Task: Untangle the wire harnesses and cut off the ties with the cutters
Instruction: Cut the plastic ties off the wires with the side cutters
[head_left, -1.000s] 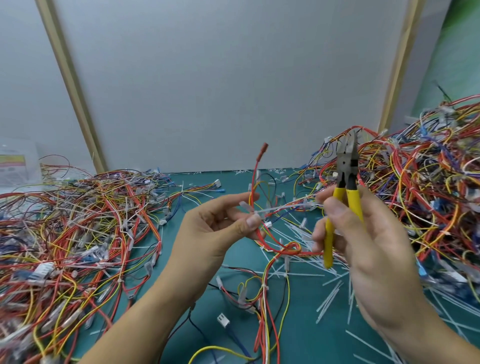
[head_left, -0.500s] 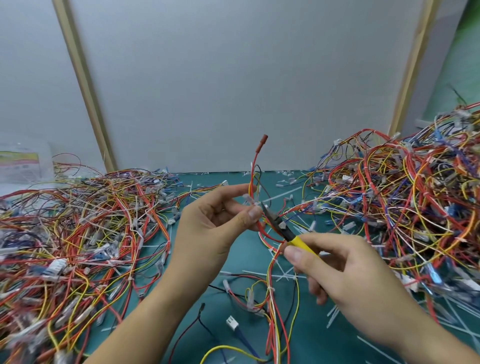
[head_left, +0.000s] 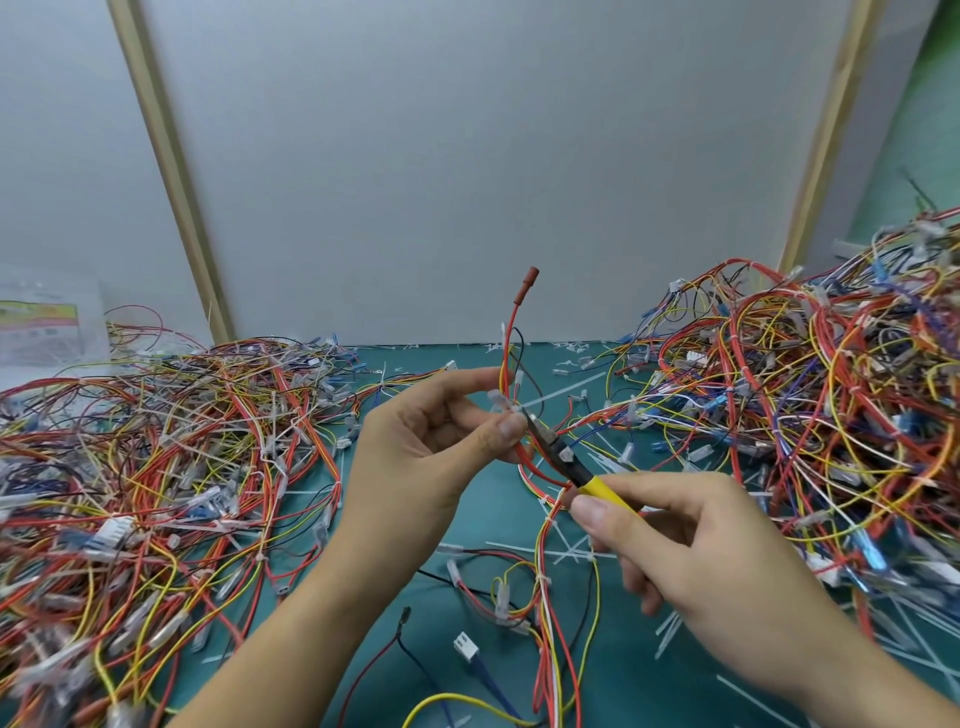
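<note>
My left hand pinches a wire harness between thumb and fingers above the green mat. One red wire of it rises to a brown-red terminal; the rest hangs down toward the front edge. A clear tie tail sticks out to the right of the pinch. My right hand grips the yellow-handled cutters, their dark jaws pointing up-left and meeting the harness right beside my left thumb. The jaw tips are partly hidden by wires.
A big tangle of harnesses covers the left of the green mat. A taller heap fills the right. Several cut white ties lie scattered in the middle. A grey panel with wooden strips stands behind.
My right hand turned the cutters from upright to pointing at the harness and brought the jaws in beside my left thumb. The left hand kept its pinch, almost still.
</note>
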